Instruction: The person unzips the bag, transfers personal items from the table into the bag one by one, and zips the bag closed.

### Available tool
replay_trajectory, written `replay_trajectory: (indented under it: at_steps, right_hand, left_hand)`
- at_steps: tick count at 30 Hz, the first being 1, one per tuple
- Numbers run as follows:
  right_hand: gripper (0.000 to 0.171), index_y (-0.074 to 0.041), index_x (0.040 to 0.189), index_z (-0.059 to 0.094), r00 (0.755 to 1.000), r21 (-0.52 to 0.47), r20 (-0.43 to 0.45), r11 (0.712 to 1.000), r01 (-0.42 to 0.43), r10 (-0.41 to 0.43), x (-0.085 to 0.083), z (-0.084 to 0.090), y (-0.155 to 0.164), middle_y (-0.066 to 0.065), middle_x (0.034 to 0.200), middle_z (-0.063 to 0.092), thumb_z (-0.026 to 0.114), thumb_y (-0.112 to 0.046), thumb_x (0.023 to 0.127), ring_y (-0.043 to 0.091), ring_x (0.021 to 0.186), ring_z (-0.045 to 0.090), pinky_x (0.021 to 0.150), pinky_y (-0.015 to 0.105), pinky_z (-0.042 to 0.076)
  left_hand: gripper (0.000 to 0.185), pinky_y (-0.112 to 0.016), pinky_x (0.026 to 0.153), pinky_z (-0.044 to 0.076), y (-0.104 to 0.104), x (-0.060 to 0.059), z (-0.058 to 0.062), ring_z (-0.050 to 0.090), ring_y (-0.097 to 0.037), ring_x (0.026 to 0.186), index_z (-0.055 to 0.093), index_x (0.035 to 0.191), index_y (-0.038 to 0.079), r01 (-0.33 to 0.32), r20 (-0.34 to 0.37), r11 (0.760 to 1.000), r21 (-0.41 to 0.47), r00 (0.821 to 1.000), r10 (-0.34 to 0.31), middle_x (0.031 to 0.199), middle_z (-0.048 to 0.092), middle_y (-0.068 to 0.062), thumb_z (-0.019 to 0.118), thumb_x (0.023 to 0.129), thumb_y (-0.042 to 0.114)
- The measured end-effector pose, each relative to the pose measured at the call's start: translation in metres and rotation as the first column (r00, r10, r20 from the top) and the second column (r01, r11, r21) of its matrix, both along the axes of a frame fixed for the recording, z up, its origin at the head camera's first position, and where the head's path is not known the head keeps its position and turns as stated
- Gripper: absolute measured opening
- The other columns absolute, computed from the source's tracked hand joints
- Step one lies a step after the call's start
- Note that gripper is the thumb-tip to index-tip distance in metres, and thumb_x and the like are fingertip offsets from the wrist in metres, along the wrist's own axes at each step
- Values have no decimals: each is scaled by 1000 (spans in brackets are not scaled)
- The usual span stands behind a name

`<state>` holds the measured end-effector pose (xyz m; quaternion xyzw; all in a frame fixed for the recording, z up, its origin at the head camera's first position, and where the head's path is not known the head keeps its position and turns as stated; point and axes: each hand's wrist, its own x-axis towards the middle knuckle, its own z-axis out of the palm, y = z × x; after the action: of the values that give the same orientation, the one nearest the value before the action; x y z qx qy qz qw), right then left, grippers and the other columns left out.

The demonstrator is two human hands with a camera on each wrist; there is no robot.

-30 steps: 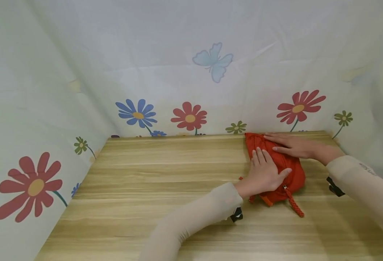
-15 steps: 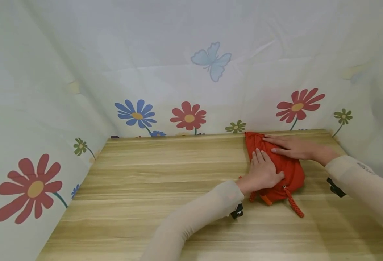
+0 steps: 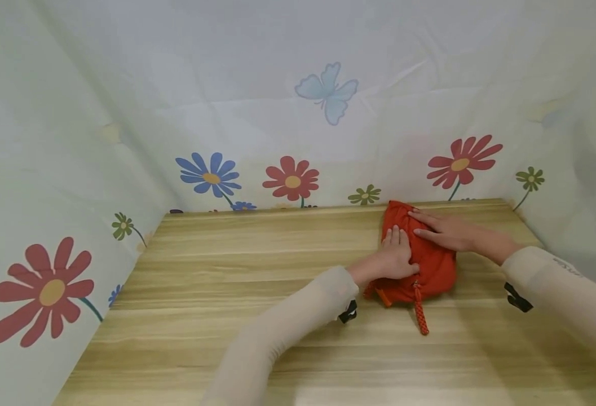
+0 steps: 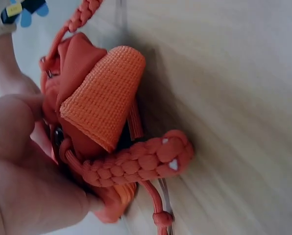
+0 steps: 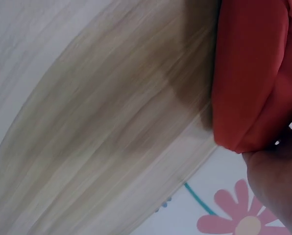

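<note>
A red fabric zip bag (image 3: 433,275) lies on the table at the right of the head view. My left hand (image 3: 397,260) rests on its left side, fingers extended and thumb toward the zipper. Across the upper right side lies my right hand (image 3: 449,232), also with extended fingers. A braided zipper pull (image 3: 420,311) hangs from the near end. Close up in the left wrist view are an orange webbing tab (image 4: 107,90) and a thick braided cord (image 4: 141,160). The bag's smooth side (image 5: 249,73) fills the right edge of the right wrist view.
The wood-grain table (image 3: 247,270) meets a white curtain (image 3: 247,73) printed with flowers and a butterfly at its back and sides. Dark wrist-worn devices are under both sleeves, such as the left black mount (image 3: 348,312).
The bag has turned on the table: its near end has swung left and its far tip slightly right. My left hand has moved left with it; the right hand has shifted slightly left.
</note>
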<state>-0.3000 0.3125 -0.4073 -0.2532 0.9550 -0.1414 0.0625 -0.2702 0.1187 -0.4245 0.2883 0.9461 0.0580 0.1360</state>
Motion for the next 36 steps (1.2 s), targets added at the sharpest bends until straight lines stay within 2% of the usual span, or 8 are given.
replay_trajectory:
  at_steps: [7,12,17,21,24,28,32,36]
  right_hand:
    - [66,7,155,32,998,-39,-14,997,62,-63,10,-7,-22,36,155,32,47,-37,108,53,140,36,113,65,31]
    - [65,12,154,29,992,-81,-2,988,129,-130,21,-9,-42,37,155,32,42,-35,110,54,141,34,114,64,29]
    - [69,14,154,25,980,-26,28,980,197,-197,35,-4,-63,38,155,29,36,-38,110,53,141,34,114,63,30]
    - [70,15,153,27,973,41,24,973,229,-230,47,2,-81,40,152,34,36,-40,110,53,140,37,113,63,32]
    - [71,13,153,28,970,63,31,969,240,-242,55,5,-92,40,149,37,40,-41,109,55,137,40,112,64,33]
    - [70,11,153,32,972,57,22,971,232,-234,61,9,-98,40,147,41,42,-41,108,54,133,45,110,64,36]
    - [62,8,150,42,978,28,-52,979,204,-202,59,13,-86,35,144,49,46,-37,108,51,130,50,108,63,39]
    - [59,3,152,42,982,-29,-157,994,101,-104,48,14,-62,30,152,43,53,-32,106,51,138,40,112,64,33]
  left_hand:
    - [86,-27,125,5,-28,-17,-3,-3,-29,157,1,160,-6,134,92,990,30,986,-137,168,-3,-22,52,105,37]
    - [86,-25,124,2,-51,-28,0,-7,-28,156,-2,160,-6,213,162,975,58,962,-220,168,-8,-22,55,104,27]
    - [84,-23,123,2,-72,-38,10,-4,-26,157,-1,160,-6,303,195,953,26,933,-302,169,-6,-20,56,101,14]
    - [82,-26,124,6,-91,-44,18,-1,-24,157,-1,162,0,328,229,945,-18,921,-315,170,-2,-14,52,99,2]
    - [82,-30,125,8,-104,-46,22,2,-23,157,-1,164,8,317,237,947,-57,925,-296,171,1,-8,50,100,-2]
    - [81,-34,126,10,-112,-43,26,7,-25,157,4,165,12,305,172,948,-91,943,-286,171,7,-5,51,100,-2]
    - [71,-34,126,13,-109,-31,25,16,-25,156,16,162,2,258,1,965,-57,966,-258,168,20,-12,54,102,5]
    - [68,-37,125,16,-102,-16,19,18,-31,155,21,159,-4,95,-133,994,53,987,-87,166,22,-19,49,107,28]
